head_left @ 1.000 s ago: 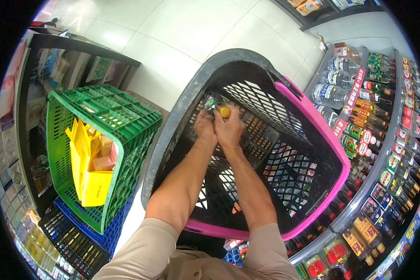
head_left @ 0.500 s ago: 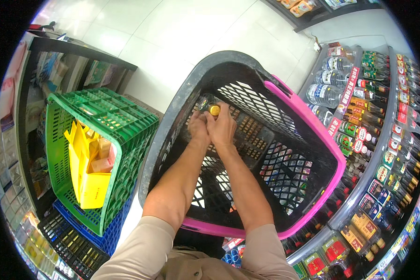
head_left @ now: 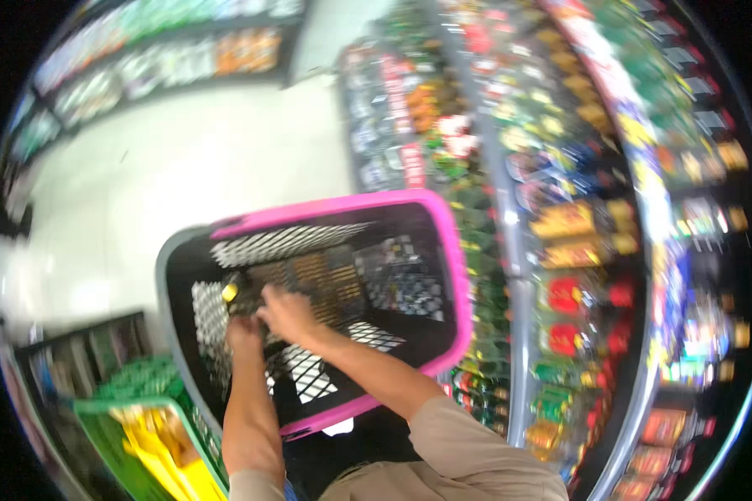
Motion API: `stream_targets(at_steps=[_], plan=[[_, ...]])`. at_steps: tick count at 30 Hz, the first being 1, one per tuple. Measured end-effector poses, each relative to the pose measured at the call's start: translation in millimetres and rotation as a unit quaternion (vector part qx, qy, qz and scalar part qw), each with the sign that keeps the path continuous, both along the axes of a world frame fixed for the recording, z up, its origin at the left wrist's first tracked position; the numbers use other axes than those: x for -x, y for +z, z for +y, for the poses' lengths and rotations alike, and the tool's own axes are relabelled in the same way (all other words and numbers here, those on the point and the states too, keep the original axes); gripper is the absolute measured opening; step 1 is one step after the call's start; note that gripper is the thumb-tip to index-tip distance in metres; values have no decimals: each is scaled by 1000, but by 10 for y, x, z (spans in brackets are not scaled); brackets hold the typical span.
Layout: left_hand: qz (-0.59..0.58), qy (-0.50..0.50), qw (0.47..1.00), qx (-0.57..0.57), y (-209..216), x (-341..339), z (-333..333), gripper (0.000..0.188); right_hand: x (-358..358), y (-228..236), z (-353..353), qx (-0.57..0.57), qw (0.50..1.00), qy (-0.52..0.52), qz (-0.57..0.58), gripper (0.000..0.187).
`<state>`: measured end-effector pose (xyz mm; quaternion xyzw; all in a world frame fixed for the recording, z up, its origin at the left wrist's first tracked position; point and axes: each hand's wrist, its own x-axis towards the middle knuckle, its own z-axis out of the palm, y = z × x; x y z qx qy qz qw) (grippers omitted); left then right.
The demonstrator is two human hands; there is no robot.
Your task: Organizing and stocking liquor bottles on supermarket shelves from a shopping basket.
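Inside a deep black basket with a pink rim (head_left: 326, 207), a bottle with a yellow cap (head_left: 230, 292) stands at the left end, its body dark and blurred. Just below the cap, my left hand (head_left: 244, 332) is closed against the bottle, its fingers smeared by motion. Over the basket's floor, to the right of the bottle, is my right hand (head_left: 288, 314); its thumb and forefinger look apart and point left, with nothing visible between them. Both forearms reach in over the basket's near side.
At lower left a green crate (head_left: 146, 380) holds a yellow bag (head_left: 154, 447). Curved shelves (head_left: 510, 250) packed with bottles run along the right, close to the basket. More stocked shelves (head_left: 167, 75) stand at the back left, beyond a pale tiled floor (head_left: 184, 159).
My view has swung right, so the basket and crate sit lower and further left. My right hand has come away from the yellow cap; my left hand stays by the bottle.
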<state>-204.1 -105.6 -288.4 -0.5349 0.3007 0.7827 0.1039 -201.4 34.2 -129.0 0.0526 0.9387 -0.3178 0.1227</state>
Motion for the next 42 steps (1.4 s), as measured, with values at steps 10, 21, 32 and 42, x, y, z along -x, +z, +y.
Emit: stream_targets(at_steps=[10, 21, 32, 42], plan=[[136, -140, 972, -127, 1182, -526, 236, 24, -876, 1271, 598, 106, 981, -95, 128, 21], [183, -458, 863, -109, 2297, -1089, 1021, 26, -2176, 2014, 1106, 99, 921, -318, 200, 22], [584, -579, 564, -82, 4097, -1209, 2213, 19, -3152, 4320, 2116, -211, 719, -406, 523, 19], [824, -433, 362, 48, 5932, -1686, 3428, 66, -3333, 5847, 3127, -317, 567, -462, 603, 41]])
